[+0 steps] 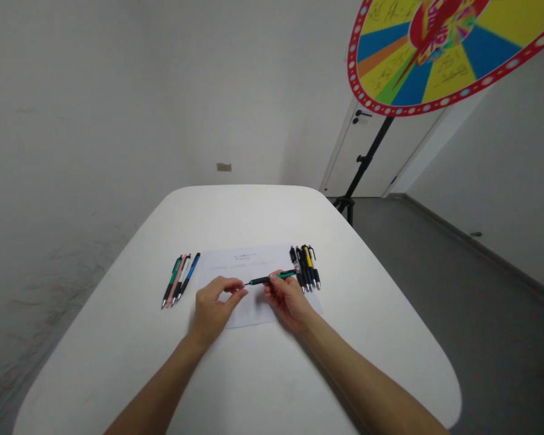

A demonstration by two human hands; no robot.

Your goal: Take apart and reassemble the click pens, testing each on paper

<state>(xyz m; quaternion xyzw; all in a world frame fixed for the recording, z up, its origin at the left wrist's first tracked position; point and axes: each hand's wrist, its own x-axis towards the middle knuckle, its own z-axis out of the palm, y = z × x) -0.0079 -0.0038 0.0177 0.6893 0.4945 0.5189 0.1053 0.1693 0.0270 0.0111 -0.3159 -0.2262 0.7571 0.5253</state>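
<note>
My right hand grips a green and black pen above a sheet of paper. The pen lies almost level, its thin dark refill end pointing left. At that end my left hand has thumb and forefinger closed together; whatever they pinch is too small to make out. Left of the paper lies a row of pens: a green one, a pink one, a white one and a blue one. Beyond my right hand several black-gripped pens, one of them yellow, lie side by side.
Everything rests on a white table with rounded corners. Past its far right corner a colourful prize wheel stands on a black tripod before a white door. A pale wall rises behind the table.
</note>
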